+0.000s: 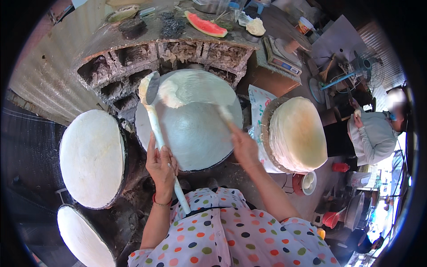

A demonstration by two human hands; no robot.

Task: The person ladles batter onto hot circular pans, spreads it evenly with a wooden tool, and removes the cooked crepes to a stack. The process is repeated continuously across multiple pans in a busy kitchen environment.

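My left hand (161, 167) is closed round the long pale handle of a ladle (155, 124), whose bowl rests near the far left rim of a round griddle (191, 140). My right hand (245, 147) grips a wooden-handled tool (226, 116); motion smears it, so its head is hard to make out. The tool's far end meets the pale batter (200, 86) lying wet and uneven over the far part of the griddle. The griddle's near part is bare and grey.
Two more round griddles with white tops (92, 158) stand at my left. At right rises a stack of thin round flatbreads (298, 135) on a woven tray. A brick ledge behind holds a watermelon slice (206, 25) and a scale (283, 55). Another person (373, 133) stands far right.
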